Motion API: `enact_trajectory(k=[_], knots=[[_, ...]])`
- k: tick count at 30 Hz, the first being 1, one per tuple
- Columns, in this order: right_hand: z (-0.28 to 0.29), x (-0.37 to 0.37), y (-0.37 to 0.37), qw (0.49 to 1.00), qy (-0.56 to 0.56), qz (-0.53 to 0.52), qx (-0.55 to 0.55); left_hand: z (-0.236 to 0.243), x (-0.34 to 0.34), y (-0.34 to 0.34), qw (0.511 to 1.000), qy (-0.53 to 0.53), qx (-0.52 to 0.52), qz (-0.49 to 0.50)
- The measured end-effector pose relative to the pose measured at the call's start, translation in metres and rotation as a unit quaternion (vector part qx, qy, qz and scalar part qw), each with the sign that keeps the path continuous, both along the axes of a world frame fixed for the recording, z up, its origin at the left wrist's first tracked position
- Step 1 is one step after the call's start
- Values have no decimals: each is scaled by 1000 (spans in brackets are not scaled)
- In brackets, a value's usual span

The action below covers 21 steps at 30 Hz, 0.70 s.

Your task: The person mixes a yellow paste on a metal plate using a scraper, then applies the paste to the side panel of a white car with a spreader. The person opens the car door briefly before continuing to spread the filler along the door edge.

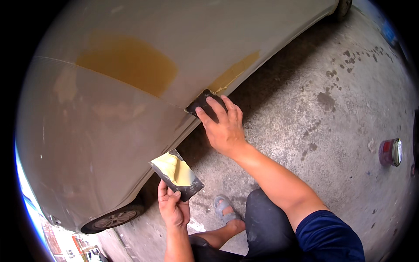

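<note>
My right hand [224, 126] grips a dark, flat filler spreader [205, 105], its edge pressed to the lower side of a grey car [118, 144]. A strip of yellowish body filler [235, 72] runs along the lower panel from the spreader's edge. In my left hand [172, 205] is a dark, flat plate [190, 191], held by one end between thumb and fingers. Pale yellow filler paste [174, 169] lies on that plate, with a raised fold in its middle. Higher on the car, a broad brownish-yellow patch [131, 63] crosses a panel seam.
A dark red tin [389, 152] lies or stands on the concrete floor [279, 139] at the right. Dark stains [326, 100] spot the floor. One car wheel [115, 218] shows at lower left. My sandalled foot [227, 208] rests beneath my arms.
</note>
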State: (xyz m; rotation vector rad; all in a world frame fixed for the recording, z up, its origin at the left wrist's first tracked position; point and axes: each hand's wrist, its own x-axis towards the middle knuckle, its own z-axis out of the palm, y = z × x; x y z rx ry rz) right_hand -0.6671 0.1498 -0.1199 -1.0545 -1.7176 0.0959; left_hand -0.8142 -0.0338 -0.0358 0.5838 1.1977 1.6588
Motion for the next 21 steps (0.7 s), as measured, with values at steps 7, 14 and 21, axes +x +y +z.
enact_trajectory(k=[7,14,21], knots=[[-29,9,-4,999,-10,3,-32,1,-2,-3,1000,10,2,-10],[-41,12,22,998,51,2,24,-2,-3,-1,1000,9,-13,1],[-72,-5,28,998,54,-7,36,-4,-5,-1,999,26,-32,-4]])
